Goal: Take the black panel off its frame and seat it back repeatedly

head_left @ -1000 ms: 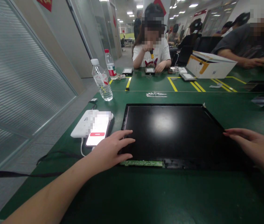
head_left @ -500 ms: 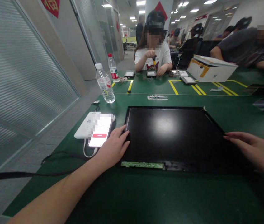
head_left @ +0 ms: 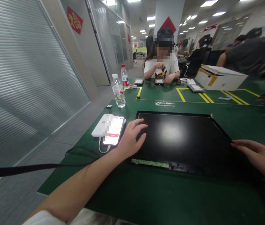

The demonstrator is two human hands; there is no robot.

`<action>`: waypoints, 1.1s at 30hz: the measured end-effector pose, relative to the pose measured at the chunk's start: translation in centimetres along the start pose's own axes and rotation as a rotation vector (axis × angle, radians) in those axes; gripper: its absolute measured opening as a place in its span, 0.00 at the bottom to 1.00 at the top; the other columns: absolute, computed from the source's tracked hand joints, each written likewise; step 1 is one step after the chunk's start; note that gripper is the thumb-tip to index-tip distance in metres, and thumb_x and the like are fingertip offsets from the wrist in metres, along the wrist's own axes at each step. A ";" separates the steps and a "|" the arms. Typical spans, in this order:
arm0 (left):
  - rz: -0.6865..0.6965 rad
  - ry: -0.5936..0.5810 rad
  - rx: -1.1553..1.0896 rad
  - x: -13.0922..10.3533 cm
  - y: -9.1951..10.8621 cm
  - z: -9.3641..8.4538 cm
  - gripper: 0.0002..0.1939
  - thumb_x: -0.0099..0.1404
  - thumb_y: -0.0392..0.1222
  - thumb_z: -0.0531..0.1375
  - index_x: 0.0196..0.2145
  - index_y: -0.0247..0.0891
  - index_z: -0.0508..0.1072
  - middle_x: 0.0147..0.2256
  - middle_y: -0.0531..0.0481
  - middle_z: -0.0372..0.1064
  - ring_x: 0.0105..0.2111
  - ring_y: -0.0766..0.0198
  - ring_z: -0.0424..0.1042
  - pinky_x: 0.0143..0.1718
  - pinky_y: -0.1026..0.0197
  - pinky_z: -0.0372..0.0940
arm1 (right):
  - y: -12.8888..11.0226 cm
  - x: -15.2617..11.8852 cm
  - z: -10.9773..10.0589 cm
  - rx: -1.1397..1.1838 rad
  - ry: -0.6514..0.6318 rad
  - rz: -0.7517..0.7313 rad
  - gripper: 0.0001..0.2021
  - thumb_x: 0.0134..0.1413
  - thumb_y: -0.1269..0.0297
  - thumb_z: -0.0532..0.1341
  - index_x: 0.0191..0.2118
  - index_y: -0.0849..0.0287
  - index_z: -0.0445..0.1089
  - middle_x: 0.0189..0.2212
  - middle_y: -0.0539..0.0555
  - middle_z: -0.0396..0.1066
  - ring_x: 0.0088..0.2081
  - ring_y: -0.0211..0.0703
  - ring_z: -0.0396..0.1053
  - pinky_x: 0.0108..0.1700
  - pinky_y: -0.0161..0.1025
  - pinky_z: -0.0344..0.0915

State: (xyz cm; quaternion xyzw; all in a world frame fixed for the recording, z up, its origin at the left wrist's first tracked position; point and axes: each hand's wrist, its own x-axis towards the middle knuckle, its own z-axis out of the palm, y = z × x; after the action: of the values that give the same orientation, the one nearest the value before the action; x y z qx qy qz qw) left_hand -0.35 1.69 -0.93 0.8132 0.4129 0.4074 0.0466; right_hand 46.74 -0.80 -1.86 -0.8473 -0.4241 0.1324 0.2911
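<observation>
A black LCD display panel (head_left: 170,137) lies flat on the green table, with a green circuit board strip (head_left: 150,163) along its near edge. Over the panel's left edge is my left hand (head_left: 132,137), its fingers spread and holding nothing; whether the fingertips touch the surface I cannot tell. My right hand (head_left: 256,153) pinches the panel's right edge between thumb and fingers. Left of my left hand, a lit phone (head_left: 115,126) with a white cable rests against a white box-like device (head_left: 97,127).
Two water bottles, a near one (head_left: 118,92) and a red-capped one (head_left: 124,78), stand at the left back. Across the green table (head_left: 132,193), a person (head_left: 164,65) works with a screwdriver on a small drive (head_left: 159,82). A white carton (head_left: 221,79) sits back right. A black strap (head_left: 29,170) crosses at left.
My left hand has lifted from the panel's left edge and shifted inward over it, fingers spreading. My right hand keeps its hold on the right edge. The camera view has swung slightly left and up.
</observation>
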 end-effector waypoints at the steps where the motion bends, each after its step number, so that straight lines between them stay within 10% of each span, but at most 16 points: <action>1: 0.014 0.005 0.003 0.6 -0.2 0.2 0.15 0.70 0.33 0.59 0.53 0.40 0.74 0.60 0.37 0.70 0.62 0.47 0.69 0.63 0.40 0.65 | 0.0 0.1 0.0 -0.003 -0.004 0.003 0.18 0.26 0.45 0.60 0.26 0.45 0.79 0.34 0.55 0.82 0.39 0.65 0.75 0.43 0.56 0.66; 24: -0.171 -0.419 0.299 -2.6 -2.0 0.1 0.26 0.74 0.42 0.56 0.65 0.28 0.67 0.64 0.31 0.68 0.67 0.39 0.63 0.68 0.33 0.58 | 1.4 0.2 0.6 -0.045 0.020 -0.091 0.22 0.31 0.41 0.60 0.33 0.45 0.81 0.36 0.52 0.82 0.36 0.59 0.76 0.44 0.54 0.69; 33: -0.253 -0.419 0.173 -2.4 -2.9 -0.1 0.29 0.65 0.24 0.49 0.60 0.32 0.73 0.63 0.36 0.71 0.68 0.46 0.63 0.68 0.35 0.62 | 1.0 -0.2 0.5 -0.032 0.024 -0.102 0.22 0.32 0.44 0.60 0.33 0.46 0.81 0.36 0.52 0.83 0.39 0.59 0.77 0.47 0.54 0.68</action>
State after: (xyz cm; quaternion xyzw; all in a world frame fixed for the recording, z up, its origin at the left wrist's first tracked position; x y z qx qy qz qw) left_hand -3.03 1.90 -3.59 0.8228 0.5260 0.1841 0.1120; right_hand 47.01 -1.17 -2.88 -0.8307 -0.4652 0.1006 0.2888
